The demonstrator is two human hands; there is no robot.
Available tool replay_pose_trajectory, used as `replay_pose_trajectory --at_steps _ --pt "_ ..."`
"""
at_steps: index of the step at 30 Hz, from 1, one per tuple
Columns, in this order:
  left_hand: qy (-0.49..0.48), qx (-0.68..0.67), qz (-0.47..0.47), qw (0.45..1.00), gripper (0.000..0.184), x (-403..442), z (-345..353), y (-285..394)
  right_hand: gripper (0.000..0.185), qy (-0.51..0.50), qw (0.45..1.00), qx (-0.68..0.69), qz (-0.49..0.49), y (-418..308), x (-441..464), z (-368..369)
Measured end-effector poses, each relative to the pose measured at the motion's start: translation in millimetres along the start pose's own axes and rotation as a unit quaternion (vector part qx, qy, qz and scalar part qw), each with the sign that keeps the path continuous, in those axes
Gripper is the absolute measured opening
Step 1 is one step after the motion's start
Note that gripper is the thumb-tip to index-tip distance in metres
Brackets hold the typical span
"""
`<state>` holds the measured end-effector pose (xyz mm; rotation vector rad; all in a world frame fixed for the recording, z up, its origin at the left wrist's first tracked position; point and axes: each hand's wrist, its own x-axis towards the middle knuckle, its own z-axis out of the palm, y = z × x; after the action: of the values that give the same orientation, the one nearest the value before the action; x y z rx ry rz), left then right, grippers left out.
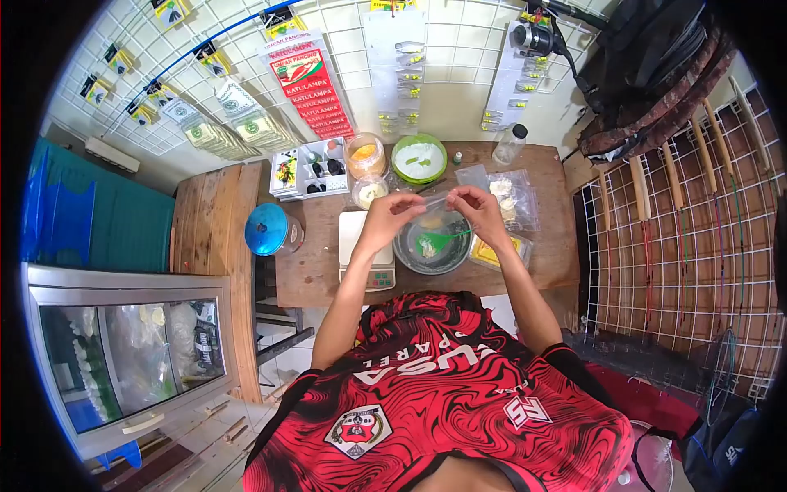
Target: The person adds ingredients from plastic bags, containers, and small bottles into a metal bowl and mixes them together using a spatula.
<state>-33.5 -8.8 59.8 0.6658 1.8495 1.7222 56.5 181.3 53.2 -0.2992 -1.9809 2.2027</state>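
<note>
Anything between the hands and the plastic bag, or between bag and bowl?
Nothing visible between the left hand or right hand and the plastic bag; both pinch it. At the bowl, a green spoon lies inside, handle toward the right rim, so it could snag. Bag height can't be judged.

Standing here I see the bowl [430, 264] near the front of the table [545, 271], spoon [447, 240] in it, left hand [397, 215] and right hand [479, 213] above with a plastic bag [432, 211] between them. Scale's [354, 231] just left, lidded jar [268, 231] further left. Powder tub's [420, 157] behind, bottle [510, 148] back right, wire grid [459, 72] behind everything.
</note>
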Motion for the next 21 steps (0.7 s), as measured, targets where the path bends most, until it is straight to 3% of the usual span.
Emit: replay_pose_trajectory --at_steps 7,13,16,21 --pt "0.037 -0.06 -0.01 0.997 0.017 -9 -5 -17 0.017 0.013 1.0 0.0 -0.015 6 -1 -6" --pt "0.062 -0.029 -0.02 0.997 0.014 -9 0 -17 0.017 0.01 1.0 0.009 -0.003 5 -2 -10" --pt "0.081 -0.001 0.021 0.996 0.012 -10 -1 -17 0.017 0.009 1.0 0.014 0.003 2 -5 -9" --pt "0.079 0.057 0.051 0.994 0.01 -10 -2 -12 0.015 -0.044 0.992 -0.12 -0.016 2 -5 -9"
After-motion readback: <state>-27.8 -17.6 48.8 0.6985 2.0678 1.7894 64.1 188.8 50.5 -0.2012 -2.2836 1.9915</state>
